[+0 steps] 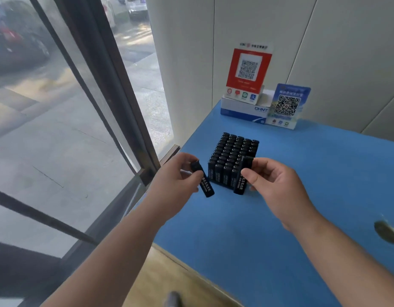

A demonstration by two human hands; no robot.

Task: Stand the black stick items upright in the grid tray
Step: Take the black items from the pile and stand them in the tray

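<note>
We cannot make out the tray itself beneath the packed block of sticks (233,158) on the blue table (302,173). Our left hand (180,176) pinches one tilted black stick (202,180) with white lettering; our right hand (273,180) grips another stick (241,180) upright at the block's near corner.

White-blue box (244,109) at the back reads "CHNT". Red sign (248,69) and blue sign (288,105) each carry a QR code; their text, and the black sticks' (232,158) white print, is illegible.
</note>
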